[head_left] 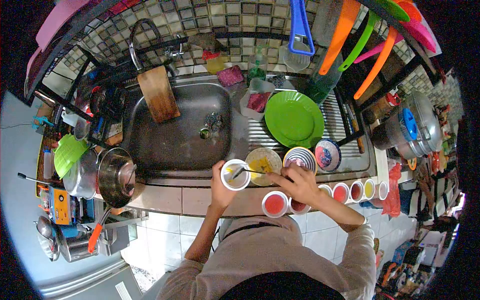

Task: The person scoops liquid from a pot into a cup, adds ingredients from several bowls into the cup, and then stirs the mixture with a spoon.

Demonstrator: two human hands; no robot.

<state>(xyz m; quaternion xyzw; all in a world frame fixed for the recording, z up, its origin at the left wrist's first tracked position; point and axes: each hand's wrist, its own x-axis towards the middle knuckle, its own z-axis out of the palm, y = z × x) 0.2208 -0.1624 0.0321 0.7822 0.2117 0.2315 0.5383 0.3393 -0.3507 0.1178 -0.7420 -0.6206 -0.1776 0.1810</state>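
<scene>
A small white cup (pixel 235 183) is in my left hand (pixel 219 181), its fingers wrapped round the cup's left side. My right hand (pixel 299 183) is closed on a spoon (pixel 252 171), whose dark bowl end is over the cup's opening. Some yellow shows inside the cup. Just behind the spoon is a bowl with yellow contents (pixel 263 161). Beside it, partly behind my right hand, is a striped bowl (pixel 301 156) with pale pinkish contents. A patterned bowl (pixel 327 154) with pink and blue contents stands to the right.
Several cups line the counter edge, including a red-filled cup (pixel 275 204) and a yellow-filled cup (pixel 369 189). A green plate (pixel 294 119) lies on the ribbed drainboard. The sink (pixel 187 127) holds a wooden board (pixel 158 95). A pan (pixel 116 177) stands left. Utensils hang above.
</scene>
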